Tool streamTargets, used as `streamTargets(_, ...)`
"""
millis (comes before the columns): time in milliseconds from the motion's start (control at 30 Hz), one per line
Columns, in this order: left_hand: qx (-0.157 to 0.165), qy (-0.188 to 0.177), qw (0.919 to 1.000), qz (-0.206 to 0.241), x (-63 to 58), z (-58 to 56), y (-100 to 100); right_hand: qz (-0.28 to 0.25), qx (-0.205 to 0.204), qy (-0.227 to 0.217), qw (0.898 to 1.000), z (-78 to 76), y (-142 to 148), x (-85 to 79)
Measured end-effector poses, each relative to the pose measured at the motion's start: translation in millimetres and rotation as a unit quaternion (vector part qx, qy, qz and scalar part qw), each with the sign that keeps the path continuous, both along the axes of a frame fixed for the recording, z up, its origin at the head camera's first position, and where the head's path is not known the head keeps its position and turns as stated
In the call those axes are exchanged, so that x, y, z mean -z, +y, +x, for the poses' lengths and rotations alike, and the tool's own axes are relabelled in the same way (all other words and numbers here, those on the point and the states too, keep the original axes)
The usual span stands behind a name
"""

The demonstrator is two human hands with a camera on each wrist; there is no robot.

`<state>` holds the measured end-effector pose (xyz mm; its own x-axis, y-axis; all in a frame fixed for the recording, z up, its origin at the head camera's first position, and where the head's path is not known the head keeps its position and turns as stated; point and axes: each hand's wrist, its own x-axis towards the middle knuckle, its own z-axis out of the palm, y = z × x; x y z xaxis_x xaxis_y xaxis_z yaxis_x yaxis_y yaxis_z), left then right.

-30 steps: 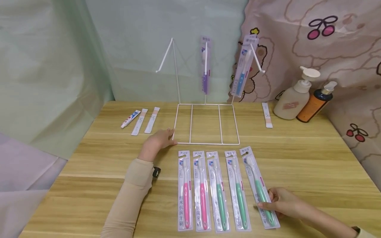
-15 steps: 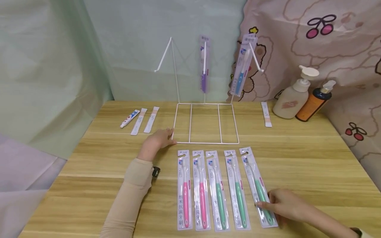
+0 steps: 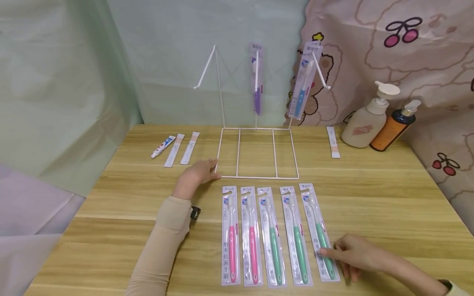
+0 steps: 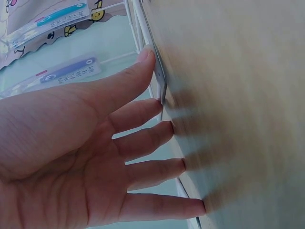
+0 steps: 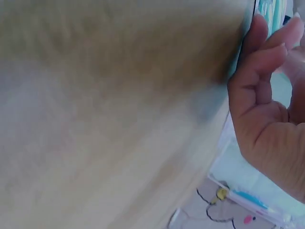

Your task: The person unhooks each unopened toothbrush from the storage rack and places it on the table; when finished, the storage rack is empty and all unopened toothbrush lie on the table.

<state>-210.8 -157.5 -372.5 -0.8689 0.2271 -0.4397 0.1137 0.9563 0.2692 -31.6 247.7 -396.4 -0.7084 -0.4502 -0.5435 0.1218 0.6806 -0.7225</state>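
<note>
Head: left hand point(image 3: 200, 170) at the near left corner of the white wire rack point(image 3: 259, 178), thumb and fingertips touching the wire, grip not curled round it; rightmost green toothbrush pack point(image 3: 320, 232) lies on the table point(image 3: 389, 197), slightly tilted, hook-hole end towards the rack; right hand point(image 3: 349, 253) has its thumb over that pack's handle, other fingers bent beside the right edge; can't tell if that grip pinches it; two more green packs point(image 3: 275, 242) and two pink packs point(image 3: 232, 238) line up to its left, spaced apart; purple pack point(image 3: 257, 102) hangs on the middle hook, blue pack point(image 3: 301, 94) on the right one; toothpaste tube point(image 3: 163, 147) and two sachets point(image 3: 190, 148) left of the rack, one sachet point(image 3: 333, 142) right of it, near the pump bottle point(image 3: 364, 123) and orange bottle point(image 3: 389, 130); left wrist: fingers spread, nearly straight, thumb tip on the rack wire, purple and blue packs behind; right wrist: fingers loosely bent close to the table surface, green packs partly visible at the top edge, blurred.
</note>
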Motion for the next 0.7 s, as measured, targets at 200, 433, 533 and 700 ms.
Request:
streamTargets(200, -0.003, 0.002, 1.0000, 0.006, 0.3, 0.8, 0, -0.010, 0.008, 0.049, 0.999, -21.4, 7, -14.8)
streamTargets(433, 0.000, 0.002, 1.0000, 0.003, 1.1, 0.7, 0, -0.065, 0.064, 0.143, 0.986, -61.6, 0, -33.9)
streamTargets(533, 0.000, 0.003, 1.0000, 0.007, 0.9, 0.6, -1, -0.077, 0.082, 0.201, 0.973, -83.2, -6, -39.5)
streamTargets(700, 0.004, 0.002, 1.0000, 0.007, -0.2, 0.1, 0, -0.065, 0.135, 0.270, 0.951, -119.4, -23, -45.4)
